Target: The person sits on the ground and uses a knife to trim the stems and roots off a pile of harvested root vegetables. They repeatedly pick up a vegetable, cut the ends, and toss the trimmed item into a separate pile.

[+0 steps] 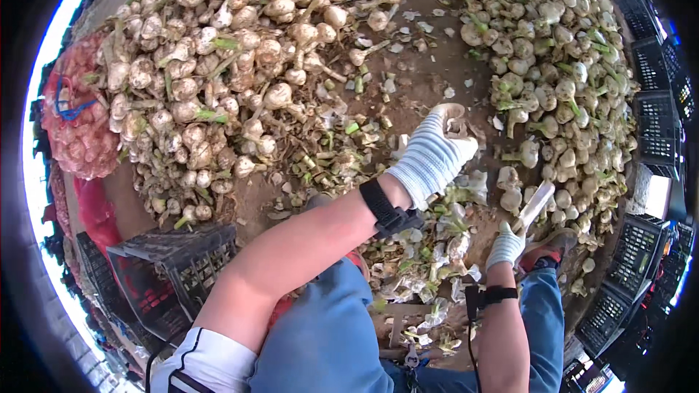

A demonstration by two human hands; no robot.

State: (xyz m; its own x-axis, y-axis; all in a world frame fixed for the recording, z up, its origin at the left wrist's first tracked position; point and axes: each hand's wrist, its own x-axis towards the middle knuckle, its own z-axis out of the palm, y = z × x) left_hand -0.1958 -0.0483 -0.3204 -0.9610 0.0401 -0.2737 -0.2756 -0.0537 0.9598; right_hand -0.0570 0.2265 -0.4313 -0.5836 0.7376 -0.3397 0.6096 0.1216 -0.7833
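My left hand, in a white knit glove with dirty fingertips, reaches over the ground between two garlic heaps. Its fingers are curled closed, and whatever they may hold is hidden. Lower and to the right, my right hand, also gloved, is closed around a knife with a broad pale blade that points up and right. Just beyond the blade lie loose garlic bulbs at the edge of the right heap. Under my left wrist spread cut green stem pieces and papery skins.
A large heap of garlic with stems fills the left, and trimmed bulbs are piled on the right. A red mesh sack and a black crate stand at left. Several black crates line the right edge.
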